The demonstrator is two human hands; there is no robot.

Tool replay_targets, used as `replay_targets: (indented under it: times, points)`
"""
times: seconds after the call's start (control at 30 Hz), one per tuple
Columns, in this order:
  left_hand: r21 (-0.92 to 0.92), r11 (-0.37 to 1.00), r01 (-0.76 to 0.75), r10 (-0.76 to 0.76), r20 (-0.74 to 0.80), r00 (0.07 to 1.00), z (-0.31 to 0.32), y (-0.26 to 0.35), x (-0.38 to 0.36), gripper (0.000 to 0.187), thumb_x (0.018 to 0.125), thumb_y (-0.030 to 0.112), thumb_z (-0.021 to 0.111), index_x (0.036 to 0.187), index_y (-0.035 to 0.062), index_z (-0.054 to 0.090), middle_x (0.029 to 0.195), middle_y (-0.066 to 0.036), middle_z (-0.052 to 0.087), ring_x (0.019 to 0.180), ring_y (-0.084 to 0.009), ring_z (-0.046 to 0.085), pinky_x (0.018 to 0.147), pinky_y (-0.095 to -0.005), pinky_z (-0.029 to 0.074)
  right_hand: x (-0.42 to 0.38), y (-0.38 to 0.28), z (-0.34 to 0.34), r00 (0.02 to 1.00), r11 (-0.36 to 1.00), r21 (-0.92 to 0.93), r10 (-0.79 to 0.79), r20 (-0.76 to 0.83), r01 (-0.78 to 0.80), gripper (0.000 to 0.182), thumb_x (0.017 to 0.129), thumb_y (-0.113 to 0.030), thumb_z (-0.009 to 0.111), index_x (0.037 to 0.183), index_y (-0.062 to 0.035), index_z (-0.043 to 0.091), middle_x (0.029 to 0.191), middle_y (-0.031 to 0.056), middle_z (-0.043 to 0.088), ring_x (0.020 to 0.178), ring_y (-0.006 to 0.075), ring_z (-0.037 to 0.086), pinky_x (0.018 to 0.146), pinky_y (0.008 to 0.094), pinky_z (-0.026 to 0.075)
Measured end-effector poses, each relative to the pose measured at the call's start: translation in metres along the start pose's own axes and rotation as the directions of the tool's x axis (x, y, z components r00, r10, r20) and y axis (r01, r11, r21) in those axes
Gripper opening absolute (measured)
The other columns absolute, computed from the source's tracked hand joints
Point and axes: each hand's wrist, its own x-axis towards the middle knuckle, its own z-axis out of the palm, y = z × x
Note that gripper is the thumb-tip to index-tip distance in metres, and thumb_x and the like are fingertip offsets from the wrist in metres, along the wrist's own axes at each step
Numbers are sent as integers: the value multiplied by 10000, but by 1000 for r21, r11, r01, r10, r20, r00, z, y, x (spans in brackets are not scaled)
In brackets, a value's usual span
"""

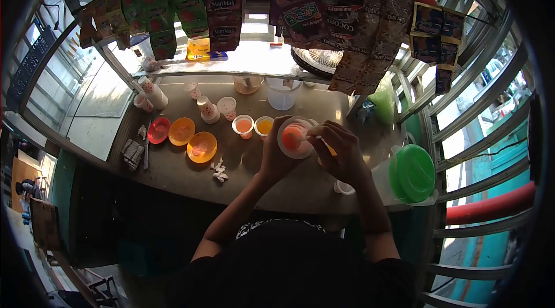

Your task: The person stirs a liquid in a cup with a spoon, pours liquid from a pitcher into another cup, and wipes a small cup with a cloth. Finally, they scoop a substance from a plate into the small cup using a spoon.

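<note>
Around a clear plastic cup (291,147) with red-orange drink in it, my left hand (275,155) is closed. Over the cup's rim, my right hand (338,147) pinches a pale spoon (311,136); its lower end is in the cup and is hard to make out. Just left of my hands stand a cup of orange-red drink (243,126) and a cup of yellow-orange drink (264,127). Something orange shows partly behind my right fingers. A small white-rimmed cup (344,188) is below my right wrist.
Orange bowls (202,147) and a red bowl (158,130) sit left, near crumpled tissue (219,170), a folded cloth (133,154) and stacked cups (153,94). A green-lidded pitcher (411,174) stands right. Drink sachets (224,7) hang overhead; a clear tub (281,95) is behind.
</note>
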Motion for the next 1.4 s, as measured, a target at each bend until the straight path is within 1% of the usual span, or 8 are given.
replay_targets:
  times: [0.33,0.53,0.73,0.8,1.13,1.2,1.33,1.4]
  points:
    - [-96,989,109,-79,275,958,-9,1,-27,493,710,175,803,1107,2,566,1010,-120,648,902,-193,657,792,-327,514,-33,16,15,944,969,114,239,-229,-218,30,844,17,581,866,11,601,778,129,618,744,273,609,666,342,464]
    - [-305,931,202,-82,366,927,-5,-6,-47,799,651,275,822,1248,7,365,1029,-100,602,961,-174,616,832,-304,475,-41,6,12,959,939,251,266,-100,-234,28,851,-4,580,825,0,589,795,104,629,745,249,580,720,347,441]
    - [-543,631,554,-166,603,780,-7,-16,-59,767,555,269,902,1160,18,504,1056,-38,497,1023,-121,520,882,-274,415,-44,4,13,940,866,374,338,51,-332,54,872,-3,568,821,2,585,799,107,623,758,229,596,705,321,453]
    - [-578,565,588,-177,611,771,-10,-16,-62,756,539,304,904,1140,7,554,1115,-45,511,1030,-128,533,886,-277,426,-48,11,18,878,793,484,469,-98,-370,62,880,-1,564,820,9,579,788,109,614,740,221,598,694,311,456]
    - [-483,281,829,-404,725,559,-21,-9,-84,971,619,351,850,1363,17,324,1199,-95,519,1091,-170,542,937,-293,431,-39,4,7,952,909,283,298,66,-304,59,882,9,553,830,19,578,785,86,616,751,176,603,683,302,468]
    - [-609,340,716,-145,719,680,-12,-2,-71,959,568,330,905,1291,37,347,1125,-60,520,1049,-127,539,898,-281,440,-41,-2,8,925,801,464,353,142,-377,55,882,7,550,842,22,585,785,87,609,749,173,606,677,295,472]
    - [-590,320,742,-110,754,647,-12,-5,-74,939,521,307,943,1215,59,361,1048,-27,521,960,-91,554,816,-255,461,-48,7,9,923,798,503,385,-2,-332,51,881,11,553,845,26,586,794,88,609,747,174,607,687,290,474]
    - [-672,226,705,-61,712,699,-11,1,-72,931,512,318,952,1193,62,372,1018,-20,534,886,-81,569,729,-220,472,-47,5,6,958,850,443,239,158,-285,37,869,29,553,841,28,578,808,90,616,746,174,607,698,292,478]
